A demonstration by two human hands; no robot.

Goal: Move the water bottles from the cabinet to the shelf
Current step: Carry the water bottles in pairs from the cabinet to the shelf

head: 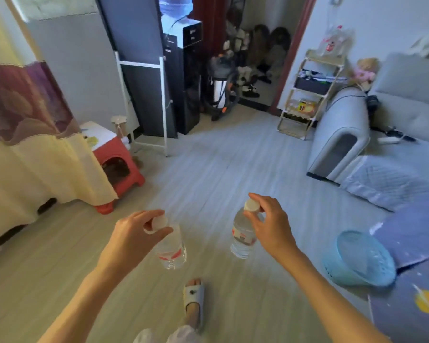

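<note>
Hands | left (134,231), right (268,224) | 2 bottles (171,248) hanging by caps

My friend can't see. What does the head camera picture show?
Each hand carries a water bottle by its cap: left hand holds one bottle, right hand the other bottle. Ahead, across the floor, a tiered shelf stands beside a sofa.

Hands (134,231) (268,221) pinching bottles (171,248) (243,236), apparently hanging
</note>
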